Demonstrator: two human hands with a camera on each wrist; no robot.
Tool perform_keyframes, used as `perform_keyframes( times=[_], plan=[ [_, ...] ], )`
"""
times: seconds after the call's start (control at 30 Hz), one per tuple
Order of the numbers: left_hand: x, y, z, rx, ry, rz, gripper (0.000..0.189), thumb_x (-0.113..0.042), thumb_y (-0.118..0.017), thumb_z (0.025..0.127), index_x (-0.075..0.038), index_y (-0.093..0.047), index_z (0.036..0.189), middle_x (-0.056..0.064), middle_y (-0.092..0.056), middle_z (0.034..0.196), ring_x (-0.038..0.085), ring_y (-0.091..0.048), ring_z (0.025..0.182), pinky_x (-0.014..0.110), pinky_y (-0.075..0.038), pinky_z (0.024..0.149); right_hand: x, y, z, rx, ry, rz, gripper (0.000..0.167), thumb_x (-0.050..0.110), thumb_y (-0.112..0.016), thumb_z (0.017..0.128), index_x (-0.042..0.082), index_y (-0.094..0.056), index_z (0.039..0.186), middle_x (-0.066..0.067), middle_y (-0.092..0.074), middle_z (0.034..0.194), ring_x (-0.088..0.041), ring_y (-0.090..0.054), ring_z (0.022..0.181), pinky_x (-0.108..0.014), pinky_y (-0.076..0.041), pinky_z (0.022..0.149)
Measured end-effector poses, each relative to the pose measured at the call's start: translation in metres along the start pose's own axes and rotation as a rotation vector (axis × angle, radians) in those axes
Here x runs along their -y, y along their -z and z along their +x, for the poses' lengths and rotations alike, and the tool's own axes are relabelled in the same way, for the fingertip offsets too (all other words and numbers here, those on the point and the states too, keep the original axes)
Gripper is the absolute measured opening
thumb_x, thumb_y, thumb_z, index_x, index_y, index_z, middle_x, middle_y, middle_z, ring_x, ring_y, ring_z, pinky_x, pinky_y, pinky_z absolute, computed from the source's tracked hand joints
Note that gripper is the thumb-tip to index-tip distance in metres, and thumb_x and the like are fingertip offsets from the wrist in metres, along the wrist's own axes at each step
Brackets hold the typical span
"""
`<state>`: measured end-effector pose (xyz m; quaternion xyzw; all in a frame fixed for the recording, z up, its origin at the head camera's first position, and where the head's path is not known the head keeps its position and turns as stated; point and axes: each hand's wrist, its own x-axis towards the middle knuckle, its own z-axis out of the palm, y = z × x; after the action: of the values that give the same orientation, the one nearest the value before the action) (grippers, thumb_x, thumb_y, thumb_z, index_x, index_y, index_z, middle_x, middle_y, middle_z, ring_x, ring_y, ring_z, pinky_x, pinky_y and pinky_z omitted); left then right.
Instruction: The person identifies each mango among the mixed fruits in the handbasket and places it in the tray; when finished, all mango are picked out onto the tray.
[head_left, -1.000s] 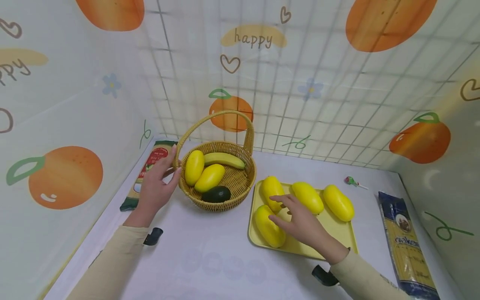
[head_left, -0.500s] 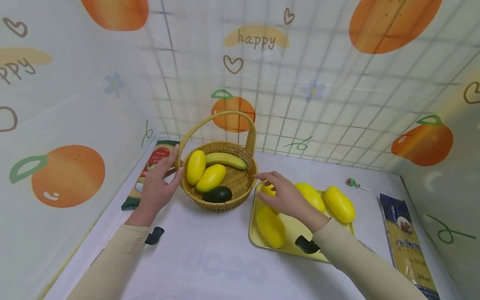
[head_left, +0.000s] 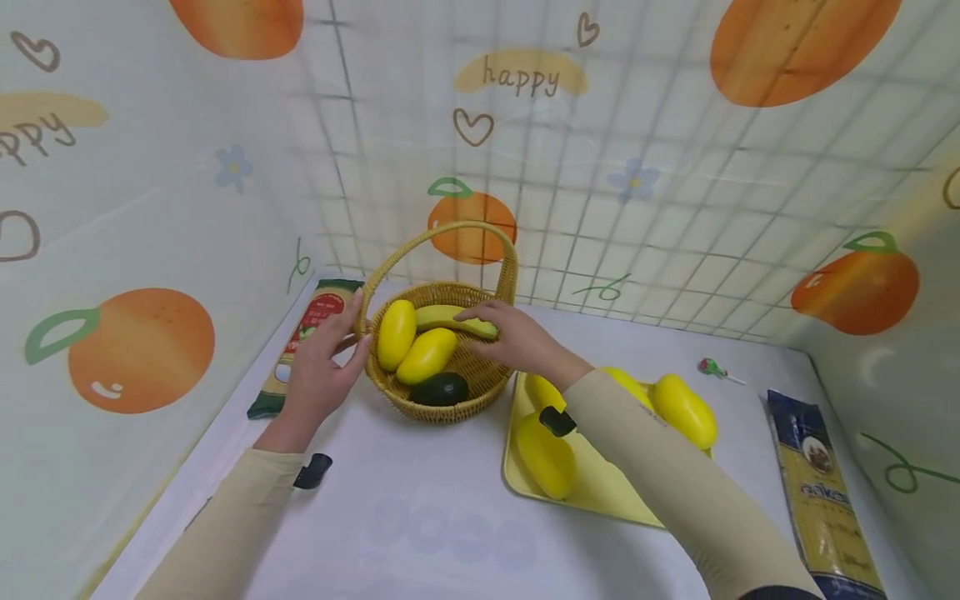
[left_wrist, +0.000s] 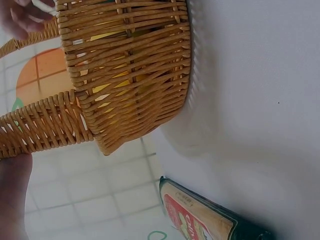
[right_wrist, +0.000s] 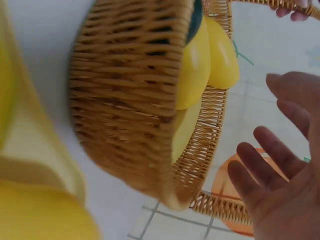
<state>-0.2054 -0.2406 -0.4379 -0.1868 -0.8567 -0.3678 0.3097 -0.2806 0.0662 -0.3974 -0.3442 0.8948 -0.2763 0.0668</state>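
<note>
Left hand (head_left: 322, 371) touching basket handle (head_left: 508, 279), can't tell if grip's closed. Right hand (head_left: 521, 337) over basket (head_left: 480, 383), fingers spread wide, nothing held. Looks part-done: two mangoes (head_left: 396, 335), banana (head_left: 438, 317), avocado (head_left: 441, 389) in, four more mangoes (head_left: 546, 458) on tray (head_left: 600, 487).

One wicker basket (left_wrist: 150, 65) stands below the right fingers (right_wrist: 257, 167), holding one banana (head_left: 438, 317), one avocado (head_left: 440, 389) and two mangoes (head_left: 396, 335). Four more mangoes (head_left: 545, 458) show on one yellow tray (head_left: 592, 479), nearer the person than those fingers. Well right of them lie one lollipop (head_left: 711, 367) and one pasta packet (head_left: 825, 508); just left of the left fingers (head_left: 339, 325), one green-ended packet (head_left: 311, 325).
</note>
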Motion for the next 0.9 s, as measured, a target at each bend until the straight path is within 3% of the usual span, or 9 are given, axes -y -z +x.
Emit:
perform_keyframes(
  times=[0.13, 0.5, 0.77, 0.9],
  plan=[
    [-0.001, -0.001, 0.0, 0.002, -0.001, 0.004, 0.079, 0.002, -0.072, 0.091, -0.026, -0.04, 0.157, 0.01, -0.067, 0.114, 0.024, -0.065, 0.106, 0.043, -0.06, 0.089, 0.001, -0.002, 0.02, 0.065, 0.005, -0.032, 0.044, 0.033, -0.068, 0.099, 0.026, -0.061, 0.141, -0.002, -0.051, 0.149, -0.024, -0.042, 0.141, -0.044, -0.04, 0.117],
    [-0.002, 0.001, 0.001, 0.009, -0.015, 0.039, 0.079, 0.0, -0.073, 0.091, -0.026, -0.039, 0.158, 0.009, -0.067, 0.112, 0.026, -0.065, 0.107, 0.044, -0.06, 0.088, 0.007, -0.027, 0.06, 0.255, 0.102, -0.027, 0.041, 0.014, -0.07, 0.096, 0.017, -0.066, 0.136, 0.0, -0.058, 0.142, -0.02, -0.047, 0.137, -0.036, -0.038, 0.118],
    [-0.001, 0.001, 0.001, 0.012, -0.007, 0.041, 0.078, -0.002, -0.072, 0.092, -0.027, -0.039, 0.158, 0.009, -0.068, 0.112, 0.025, -0.065, 0.109, 0.043, -0.06, 0.089, 0.012, -0.043, 0.071, 0.327, 0.142, -0.11, 0.038, 0.004, -0.064, 0.097, 0.017, -0.07, 0.132, 0.0, -0.062, 0.141, -0.018, -0.048, 0.137, -0.031, -0.034, 0.12],
    [0.0, 0.002, 0.0, 0.013, -0.004, 0.033, 0.078, -0.001, -0.072, 0.092, -0.026, -0.039, 0.158, 0.009, -0.067, 0.112, 0.025, -0.065, 0.109, 0.043, -0.06, 0.089, 0.008, -0.044, 0.069, 0.323, 0.106, -0.185, 0.043, 0.004, -0.063, 0.096, 0.021, -0.069, 0.135, -0.001, -0.063, 0.137, -0.019, -0.053, 0.129, -0.032, -0.043, 0.113]
  ],
)
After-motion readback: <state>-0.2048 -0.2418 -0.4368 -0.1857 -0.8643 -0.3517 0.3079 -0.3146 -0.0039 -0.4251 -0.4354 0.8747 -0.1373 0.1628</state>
